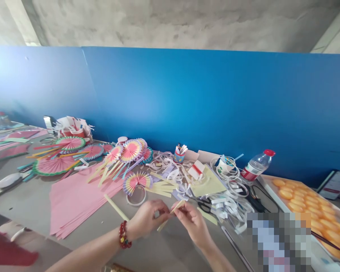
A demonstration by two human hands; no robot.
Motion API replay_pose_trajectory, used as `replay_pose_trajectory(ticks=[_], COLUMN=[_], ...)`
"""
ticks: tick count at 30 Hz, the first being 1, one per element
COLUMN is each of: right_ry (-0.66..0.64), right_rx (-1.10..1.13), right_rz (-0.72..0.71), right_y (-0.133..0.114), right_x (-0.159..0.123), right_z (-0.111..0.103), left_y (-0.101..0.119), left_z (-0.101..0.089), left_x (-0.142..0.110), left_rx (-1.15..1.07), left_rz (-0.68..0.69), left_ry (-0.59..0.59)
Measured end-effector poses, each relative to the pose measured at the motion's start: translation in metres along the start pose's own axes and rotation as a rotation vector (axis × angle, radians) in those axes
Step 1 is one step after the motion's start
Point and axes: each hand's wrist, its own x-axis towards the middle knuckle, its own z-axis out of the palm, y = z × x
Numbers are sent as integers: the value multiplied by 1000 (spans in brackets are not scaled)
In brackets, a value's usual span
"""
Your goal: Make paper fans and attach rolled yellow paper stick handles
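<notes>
Over the grey table, a narrow pale yellow paper strip (178,206) is pinched between my two hands. My left hand (147,218), with red beads at the wrist, closes thumb and fingers on it. The fingers of my right hand (193,223) grip its upper end. The strip's lower end shows below my left fingertips. Just beyond my left hand lie a roll of tape (136,195) and a small pleated paper fan (136,182) in pink, yellow and purple. Another yellow strip (116,207) rests beside my left wrist.
Pink paper sheets (73,200) lie left, with finished paper fans (130,150) behind. Curled white scraps (229,206), black-handled scissors (205,206) and a red-capped bottle (259,164) are on the right. A blue partition (187,94) closes the back.
</notes>
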Motion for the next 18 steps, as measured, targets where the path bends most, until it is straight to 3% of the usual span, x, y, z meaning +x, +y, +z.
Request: replay_pose_trajectory(ticks=[2, 5, 7, 9, 12, 16, 18], right_ry=[14, -32, -89, -112, -49, 93, 100], right_rx=[27, -32, -162, -354, -575, -672, -681], right_rz=[89, 175, 200, 183, 118, 11, -35], right_y=[2, 4, 7, 12, 20, 24, 22], right_x=[0, -1, -3, -5, -6, -5, -5], right_z=[-7, -23, -30, -33, -34, -36, -36], left_y=[-15, -46, -66, -79, -87, -88, -88], left_z=[-22, -55, -67, -68, -61, -59, -62], left_x=[6, 14, 17, 19, 22, 24, 24], left_rx=[338, 495, 560, 604, 649, 659, 641], left_rz=[42, -60, -115, -134, -140, -111, -80], left_ry=[69, 156, 163, 140, 111, 80, 53])
